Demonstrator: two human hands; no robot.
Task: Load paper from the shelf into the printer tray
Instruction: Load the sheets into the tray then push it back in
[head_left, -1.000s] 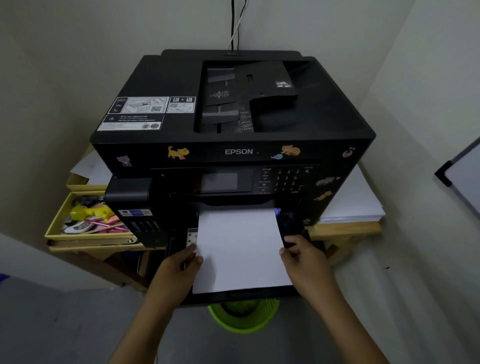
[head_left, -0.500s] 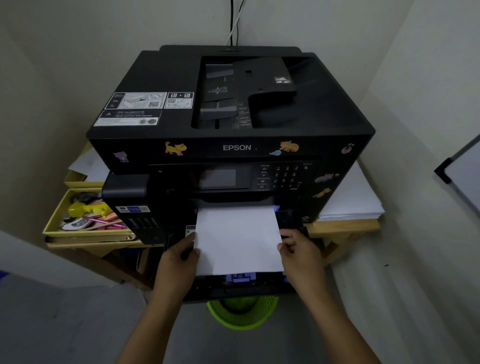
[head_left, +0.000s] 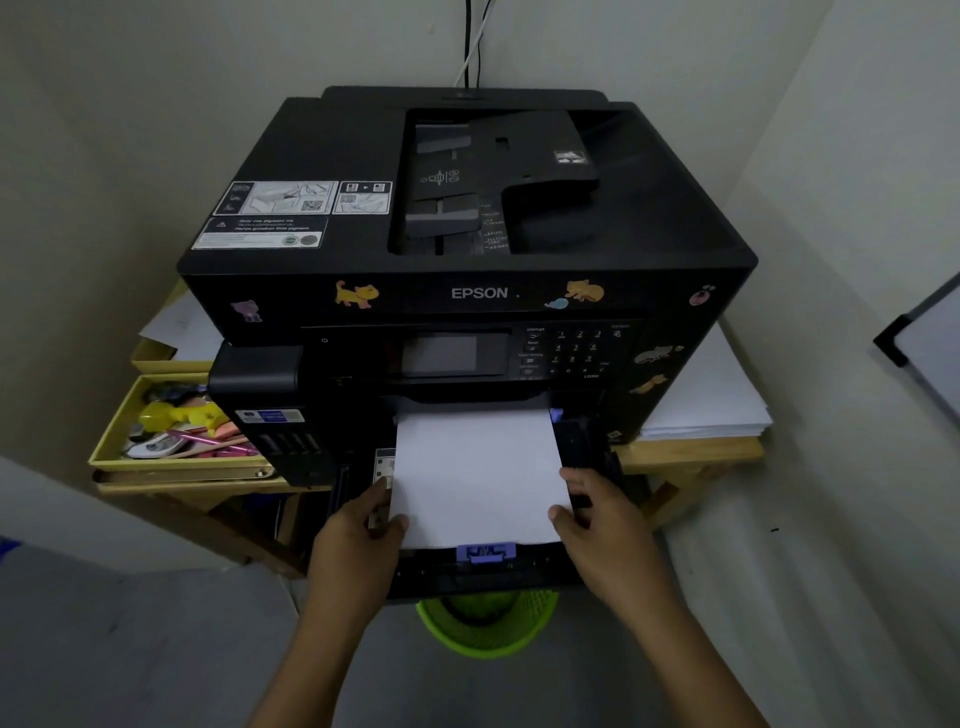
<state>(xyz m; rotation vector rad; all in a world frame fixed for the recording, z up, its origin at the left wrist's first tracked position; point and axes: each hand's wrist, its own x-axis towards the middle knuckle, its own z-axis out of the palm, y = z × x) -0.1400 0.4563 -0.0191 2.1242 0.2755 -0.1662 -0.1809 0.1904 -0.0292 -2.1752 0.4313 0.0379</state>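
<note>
A black Epson printer (head_left: 467, 208) stands on a wooden shelf (head_left: 691, 451). Its paper tray (head_left: 483, 574) is pulled out at the front, with a purple guide clip (head_left: 485, 552) showing at the near edge. A white stack of paper (head_left: 475, 473) lies in the tray, its far end under the printer body. My left hand (head_left: 358, 535) holds the stack's left edge, thumb on top. On the opposite edge, my right hand (head_left: 605, 519) pinches the paper the same way.
More white paper (head_left: 711, 400) is stacked on the shelf right of the printer. Yellow trays (head_left: 111, 441) with stationery sit at the left. A green basket (head_left: 488, 623) stands on the floor below the tray. Walls close in on both sides.
The paper has slid further into the printer, uncovering the purple clip at the tray's near edge. Both hands moved forward with it along its side edges.
</note>
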